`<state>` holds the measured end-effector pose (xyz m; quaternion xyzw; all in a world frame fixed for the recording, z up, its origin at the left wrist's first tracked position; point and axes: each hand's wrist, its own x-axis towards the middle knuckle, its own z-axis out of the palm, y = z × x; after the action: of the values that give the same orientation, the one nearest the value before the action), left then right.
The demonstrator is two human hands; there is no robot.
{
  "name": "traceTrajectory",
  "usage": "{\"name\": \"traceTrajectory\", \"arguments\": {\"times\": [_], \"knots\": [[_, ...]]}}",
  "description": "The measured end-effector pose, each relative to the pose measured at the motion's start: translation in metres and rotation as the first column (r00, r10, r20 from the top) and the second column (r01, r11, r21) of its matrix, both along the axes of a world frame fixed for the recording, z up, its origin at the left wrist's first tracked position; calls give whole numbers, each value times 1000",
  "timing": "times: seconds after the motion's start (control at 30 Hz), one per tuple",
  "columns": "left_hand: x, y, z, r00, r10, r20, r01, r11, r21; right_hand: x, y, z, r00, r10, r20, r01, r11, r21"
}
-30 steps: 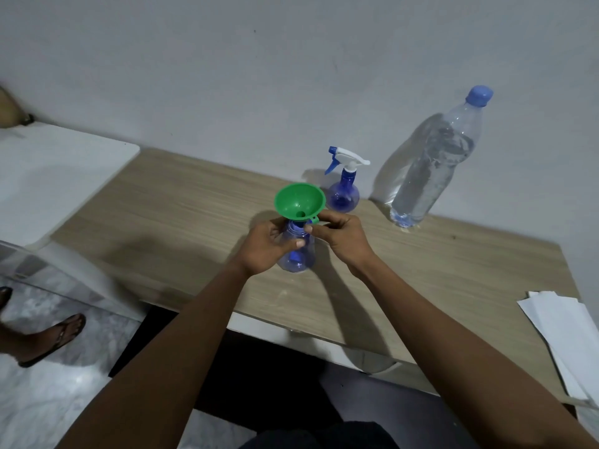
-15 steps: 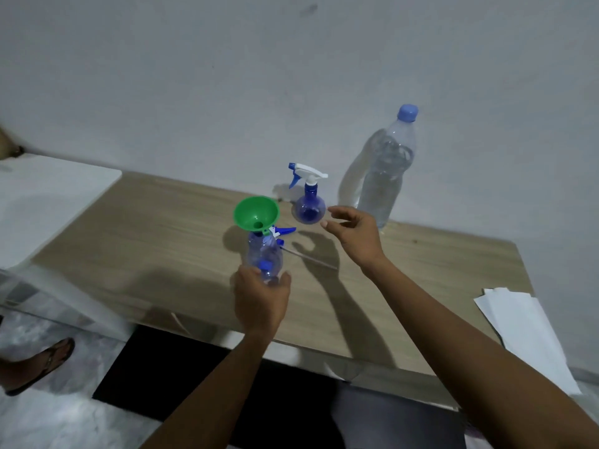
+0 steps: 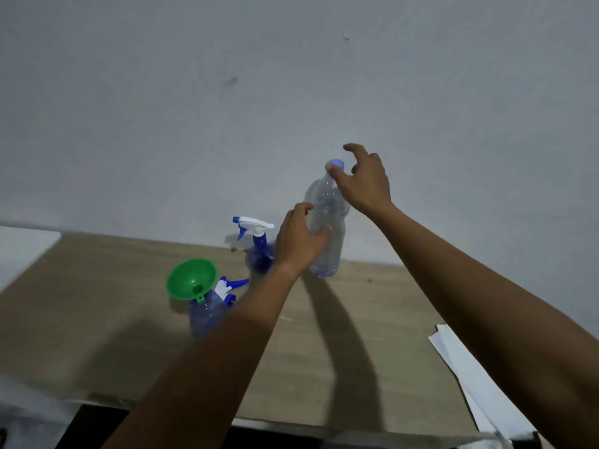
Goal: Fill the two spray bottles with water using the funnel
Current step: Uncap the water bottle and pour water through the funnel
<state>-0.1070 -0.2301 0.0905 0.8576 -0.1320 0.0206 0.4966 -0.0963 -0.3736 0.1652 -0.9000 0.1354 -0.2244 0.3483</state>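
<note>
Fingers (image 3: 300, 211) of the left hand (image 3: 296, 243) curl round the water bottle (image 3: 328, 254) to steady it; right hand (image 3: 364, 186) hovers spread over the cap (image 3: 335, 163), likely to unscrew. Funnel (image 3: 190, 279) already sits in the open sprayer (image 3: 205, 315) on the worktop (image 3: 97, 325), waiting.

Water bottle (image 3: 327, 222), centre frame, was clear glossy plastic; its cap (image 3: 335, 164) was pale blue plastic. Funnel (image 3: 191, 278) was smooth green plastic with a slight sheen. Front spray bottle (image 3: 205, 314) and rear spray bottle (image 3: 259, 257) were translucent blue plastic. Table (image 3: 97, 303) showed matt pale wood grain. Sheets (image 3: 470, 377), lower right, were matt white paper.
</note>
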Motion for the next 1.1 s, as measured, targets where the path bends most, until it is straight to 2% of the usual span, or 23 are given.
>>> {"name": "traceTrajectory", "arguments": {"times": [0.07,0.2,0.33,0.5,0.67,0.77,1.1], "knots": [[9,-8,8,999,-26,-23,25,1000,-16,10,-3,4,993,68,-92,-72,996,-48],[12,-9,13,991,-117,-60,117,993,-5,0,-5,11,985,81,-154,-99,989,-111],[1,-2,1,961,-229,-154,222,973,-66,-30,1,6,994,58,-97,-69,991,-112],[-14,7,0,932,-338,-134,321,938,-134,-65,8,3,999,37,-20,-38,998,-45],[-30,22,13,872,-474,-120,455,877,-156,-89,18,18,997,75,-32,-76,997,-34],[-40,38,18,825,-547,-144,513,830,-218,-105,27,24,990,131,-51,-133,991,-22],[-53,88,19,838,-532,-122,493,833,-249,-115,61,21,950,306,-62,-306,952,3]]}}
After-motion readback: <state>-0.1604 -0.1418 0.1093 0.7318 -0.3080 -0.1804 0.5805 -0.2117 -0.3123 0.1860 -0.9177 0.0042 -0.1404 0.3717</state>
